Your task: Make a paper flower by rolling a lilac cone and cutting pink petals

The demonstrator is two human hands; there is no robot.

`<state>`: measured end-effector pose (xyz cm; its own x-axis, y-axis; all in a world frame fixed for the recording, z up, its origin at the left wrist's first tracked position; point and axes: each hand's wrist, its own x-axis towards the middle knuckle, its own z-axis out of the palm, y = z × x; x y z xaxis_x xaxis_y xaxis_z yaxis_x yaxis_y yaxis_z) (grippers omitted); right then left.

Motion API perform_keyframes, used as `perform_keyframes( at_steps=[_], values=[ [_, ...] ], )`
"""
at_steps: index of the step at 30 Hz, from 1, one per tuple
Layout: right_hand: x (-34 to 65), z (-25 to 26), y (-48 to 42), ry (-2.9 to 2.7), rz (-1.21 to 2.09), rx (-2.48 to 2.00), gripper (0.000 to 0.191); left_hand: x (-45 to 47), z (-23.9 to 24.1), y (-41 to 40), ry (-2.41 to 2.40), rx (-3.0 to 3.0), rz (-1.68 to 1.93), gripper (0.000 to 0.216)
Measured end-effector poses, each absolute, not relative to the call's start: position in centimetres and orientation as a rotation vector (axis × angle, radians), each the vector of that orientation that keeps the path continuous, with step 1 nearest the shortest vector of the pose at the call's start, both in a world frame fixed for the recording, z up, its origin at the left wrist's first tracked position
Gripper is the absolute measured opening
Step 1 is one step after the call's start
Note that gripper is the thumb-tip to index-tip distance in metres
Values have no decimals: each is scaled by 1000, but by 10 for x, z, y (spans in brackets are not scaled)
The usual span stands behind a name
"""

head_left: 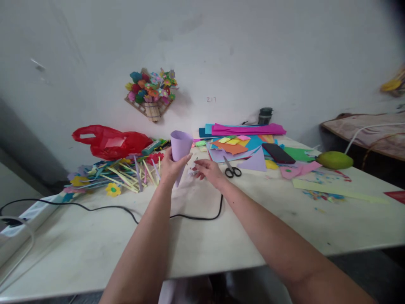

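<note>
My left hand [171,169] is wrapped round a lavender paper cone [181,145], its wide mouth up and its tip pointing down at the table. Just to the right, the fingers of my right hand [209,172] are bent together close to the cone. A small whitish crumpled scrap [191,172] shows by those fingertips; whether they grip it I cannot make out. Black-handled scissors [232,169] lie on the table right of my right hand. Left of the cone lies a pile of paper flowers with thin strip stems [125,175].
A red plastic bag [117,143] lies at the back left. Coloured sheets [247,129], a dark phone [278,153] and a green fruit-like object [335,160] are to the right. A black cable [196,218] crosses the table [209,249] in front. A flower decoration [152,95] hangs on the wall.
</note>
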<state>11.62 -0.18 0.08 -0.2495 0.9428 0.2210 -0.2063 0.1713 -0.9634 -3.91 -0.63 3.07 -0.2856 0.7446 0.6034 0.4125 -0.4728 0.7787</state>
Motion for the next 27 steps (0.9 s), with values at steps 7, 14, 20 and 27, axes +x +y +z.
perform_keyframes(
  at_steps=[7, 14, 20, 27],
  values=[
    [142, 10, 7, -1175, 1252, -820, 45, -48, 26, -7, 1696, 2166, 1630, 71],
    [165, 18, 13, -1375, 1260, -860, 41, -45, 20, -6, 1821, 2498, 1378, 66],
    [167, 21, 11, -1514, 1234, -1039, 25, -38, 22, -9, 1775, 2670, 1229, 59],
    [158, 21, 10, -1479, 1209, -1156, 20, -35, 21, -10, 1740, 2786, 1190, 58]
  ],
)
